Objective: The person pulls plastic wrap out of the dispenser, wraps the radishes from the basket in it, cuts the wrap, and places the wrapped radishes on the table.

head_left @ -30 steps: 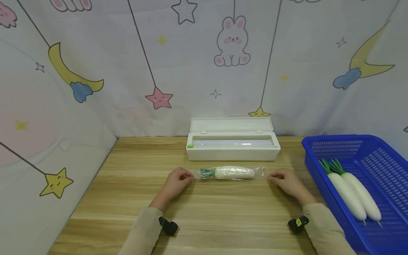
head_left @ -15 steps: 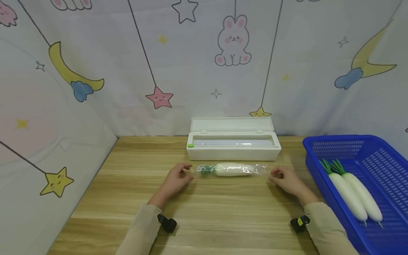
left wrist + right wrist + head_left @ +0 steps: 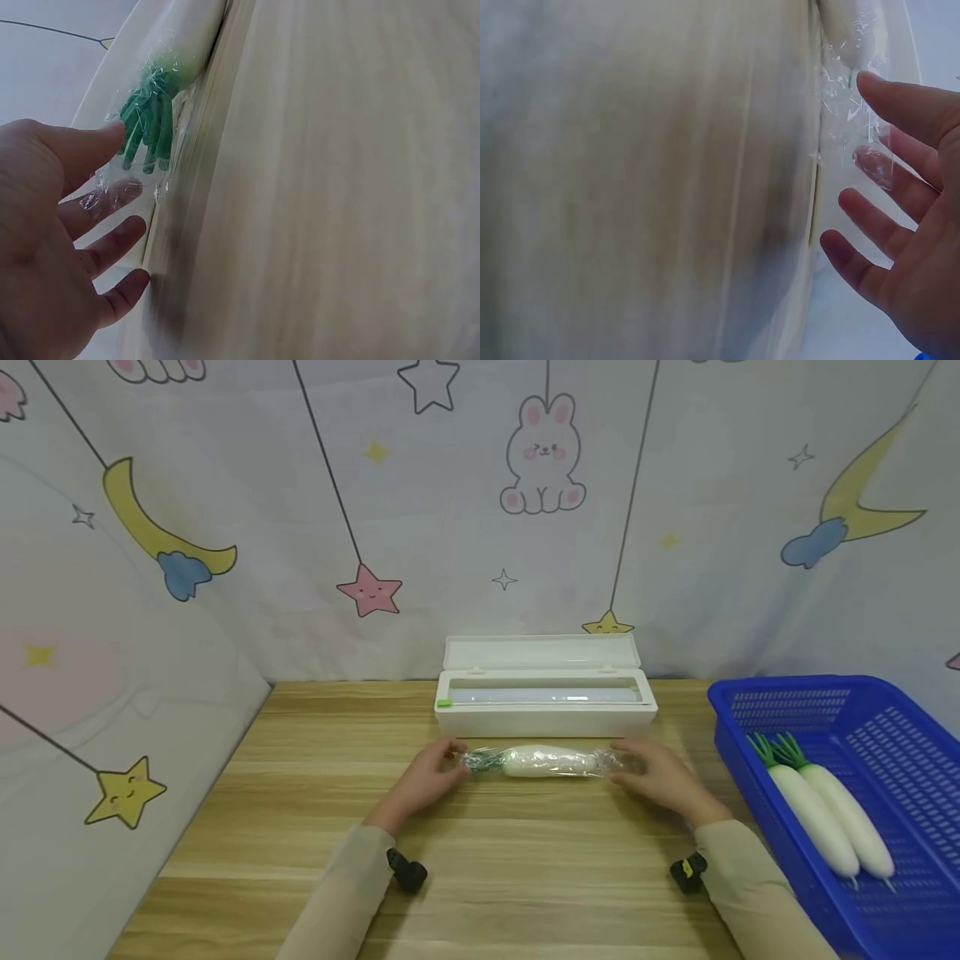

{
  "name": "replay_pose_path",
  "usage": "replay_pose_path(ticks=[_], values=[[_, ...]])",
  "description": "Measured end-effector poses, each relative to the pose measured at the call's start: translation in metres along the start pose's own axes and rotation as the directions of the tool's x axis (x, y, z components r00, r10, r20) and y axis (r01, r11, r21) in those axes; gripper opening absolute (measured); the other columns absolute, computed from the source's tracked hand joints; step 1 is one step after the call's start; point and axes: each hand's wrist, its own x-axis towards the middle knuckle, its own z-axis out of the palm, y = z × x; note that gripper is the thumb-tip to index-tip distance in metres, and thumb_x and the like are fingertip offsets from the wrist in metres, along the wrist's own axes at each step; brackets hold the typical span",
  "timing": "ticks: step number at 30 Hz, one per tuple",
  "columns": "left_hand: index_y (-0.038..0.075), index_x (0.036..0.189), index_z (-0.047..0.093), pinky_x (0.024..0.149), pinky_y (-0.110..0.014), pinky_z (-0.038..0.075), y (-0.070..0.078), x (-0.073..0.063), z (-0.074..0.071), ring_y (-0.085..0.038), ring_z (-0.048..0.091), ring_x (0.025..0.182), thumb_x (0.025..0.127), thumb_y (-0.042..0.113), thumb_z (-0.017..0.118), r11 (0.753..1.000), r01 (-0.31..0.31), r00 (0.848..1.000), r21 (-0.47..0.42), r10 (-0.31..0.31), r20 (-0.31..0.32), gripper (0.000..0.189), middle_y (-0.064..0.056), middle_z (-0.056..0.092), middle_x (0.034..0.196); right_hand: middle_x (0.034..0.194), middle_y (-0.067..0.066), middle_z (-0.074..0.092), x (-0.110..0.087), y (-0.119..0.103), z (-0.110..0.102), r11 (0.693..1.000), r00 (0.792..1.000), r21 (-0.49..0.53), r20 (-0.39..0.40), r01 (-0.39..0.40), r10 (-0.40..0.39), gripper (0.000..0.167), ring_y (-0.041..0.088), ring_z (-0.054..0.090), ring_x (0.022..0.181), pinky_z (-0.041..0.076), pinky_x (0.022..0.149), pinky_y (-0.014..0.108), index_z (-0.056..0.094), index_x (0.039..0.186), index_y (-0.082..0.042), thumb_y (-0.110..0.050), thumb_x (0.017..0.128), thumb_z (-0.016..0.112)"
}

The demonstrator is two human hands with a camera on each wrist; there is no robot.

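With my left hand and right hand spread, pinching nothing, I'm risking the wrapped radish between them rolling.

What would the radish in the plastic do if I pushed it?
The wrapped radish would probably roll, since its body is long and rounded. Its plastic film might feel slippery, because it looks shiny. The film's ends are likely floppy: they look thin, see-through and crinkled.

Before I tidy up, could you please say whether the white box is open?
Open: the box has its lid raised at the back, showing the roll inside.
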Motion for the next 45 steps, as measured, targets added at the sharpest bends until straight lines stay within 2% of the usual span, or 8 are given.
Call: replay_pose_path(ticks=[10, 17, 21, 24, 29, 34, 40, 45], values=[[0.009, 0.095, 0.067, 0.09, -0.041, 0.045, -0.006, 0.005, -0.001, -0.02, 0.056, 0.096, 0.081, 0.009, 0.076, 1.0, 0.0, 1.0, 0.02, 0.0, -0.001, 0.017, -0.002, 0.064, 0.095, 0.111, 0.023, 0.067, 0.009, -0.001, 0.006, 0.999, 0.999, -0.034, 0.036, -0.017, 0.018, 0.041, 0.043, 0.059, 0.106, 0.043, 0.094, 0.055, 0.065, 0.115, 0.007, -0.014, 0.08, 0.077], [0.008, 0.085, 0.067, 0.086, -0.039, 0.048, -0.01, 0.011, 0.004, -0.017, 0.058, 0.091, 0.082, 0.006, 0.074, 0.997, -0.036, 0.999, 0.074, 0.039, -0.034, 0.007, -0.001, 0.065, 0.09, 0.091, 0.011, 0.072, 0.014, 0.0, 0.011, 0.998, 0.999, -0.033, 0.016, -0.051, 0.052, 0.017, 0.032, 0.065, 0.092, 0.048, 0.086, 0.049, 0.073, 0.096, 0.001, -0.011, 0.084, 0.073], [0.005, 0.086, 0.068, 0.08, -0.036, 0.049, -0.011, 0.012, 0.005, -0.016, 0.058, 0.086, 0.085, 0.009, 0.071, 1.0, 0.006, 0.997, 0.022, -0.005, -0.071, 0.005, -0.003, 0.066, 0.089, 0.087, 0.007, 0.071, 0.009, 0.0, 0.011, 0.997, 0.997, 0.001, 0.003, -0.072, 0.072, 0.01, 0.027, 0.064, 0.088, 0.049, 0.082, 0.046, 0.073, 0.088, -0.003, -0.012, 0.086, 0.071], [0.003, 0.088, 0.068, 0.075, -0.031, 0.048, -0.012, 0.01, 0.004, -0.014, 0.058, 0.082, 0.085, 0.01, 0.07, 0.994, 0.059, 0.994, -0.091, -0.067, -0.089, 0.008, -0.002, 0.066, 0.086, 0.087, 0.006, 0.069, 0.001, -0.002, 0.008, 0.997, 0.998, 0.047, 0.003, -0.064, 0.064, 0.009, 0.022, 0.062, 0.086, 0.051, 0.078, 0.039, 0.071, 0.086, -0.004, -0.012, 0.088, 0.069], [-0.001, 0.088, 0.067, 0.069, -0.028, 0.046, -0.007, 0.002, -0.003, -0.014, 0.058, 0.077, 0.084, 0.004, 0.067, 0.957, 0.087, 0.988, -0.278, -0.119, -0.1, 0.007, -0.002, 0.065, 0.081, 0.086, 0.0, 0.067, -0.018, -0.017, 0.002, 0.994, 0.999, 0.108, 0.0, -0.034, 0.034, 0.006, 0.011, 0.06, 0.081, 0.05, 0.072, 0.029, 0.066, 0.087, -0.008, -0.012, 0.091, 0.065], [-0.001, 0.085, 0.065, 0.069, -0.025, 0.048, 0.001, -0.014, -0.012, -0.012, 0.059, 0.076, 0.084, 0.001, 0.066, 0.921, 0.072, 0.986, -0.383, -0.124, -0.113, 0.003, -0.003, 0.062, 0.084, 0.082, -0.003, 0.069, -0.038, -0.036, -0.002, 0.986, 0.997, 0.168, -0.068, -0.018, 0.03, 0.003, 0.003, 0.06, 0.076, 0.051, 0.071, 0.025, 0.066, 0.09, -0.006, -0.009, 0.09, 0.066], [0.0, 0.09, 0.062, 0.077, -0.028, 0.054, 0.013, -0.045, -0.019, -0.013, 0.066, 0.076, 0.088, -0.006, 0.059, 0.843, 0.038, 0.997, -0.537, -0.065, -0.03, 0.007, -0.002, 0.061, 0.087, 0.079, 0.001, 0.069, -0.058, -0.051, -0.003, 0.94, 0.992, 0.34, -0.127, 0.037, 0.007, 0.005, 0.002, 0.062, 0.074, 0.052, 0.065, 0.023, 0.066, 0.093, 0.0, 0.001, 0.089, 0.063], [-0.01, 0.105, 0.059, 0.082, -0.03, 0.054, 0.022, -0.067, -0.019, -0.011, 0.068, 0.083, 0.087, -0.001, 0.065, 0.815, 0.033, 0.999, -0.578, -0.003, 0.053, 0.021, 0.002, 0.066, 0.09, 0.086, 0.005, 0.07, -0.07, -0.061, -0.007, 0.925, 0.992, 0.379, -0.114, -0.001, 0.048, 0.008, 0.002, 0.063, 0.075, 0.053, 0.065, 0.023, 0.066, 0.098, 0.001, -0.002, 0.092, 0.061]])
